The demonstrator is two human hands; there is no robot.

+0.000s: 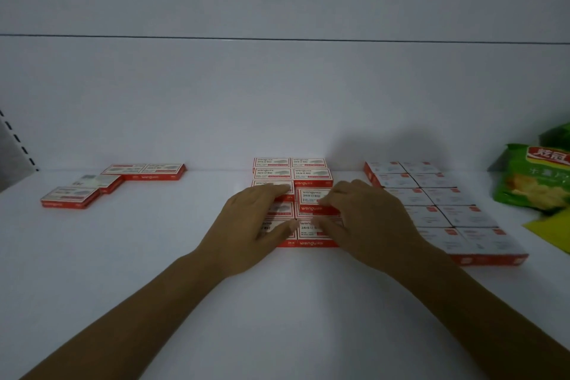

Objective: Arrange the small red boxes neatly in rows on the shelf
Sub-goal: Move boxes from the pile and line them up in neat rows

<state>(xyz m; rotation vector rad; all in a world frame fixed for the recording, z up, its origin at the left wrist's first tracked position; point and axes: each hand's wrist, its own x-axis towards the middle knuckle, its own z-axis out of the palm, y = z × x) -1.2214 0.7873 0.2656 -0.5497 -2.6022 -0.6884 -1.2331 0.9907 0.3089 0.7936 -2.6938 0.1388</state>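
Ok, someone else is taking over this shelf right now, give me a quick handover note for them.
Left hand: flat on the left column of the middle block.
Right hand: fingers on a right-column box there; grip unclear.
Done: right block sits in neat rows, two columns.
Left to do: square up the middle block, then bring the staggered left boxes into rows.
Green snack bag lies far right.

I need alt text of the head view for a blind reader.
The left hand and right hand touch the middle block of red boxes on a white shelf. A neat block lies right, staggered boxes left, a green snack bag far right.
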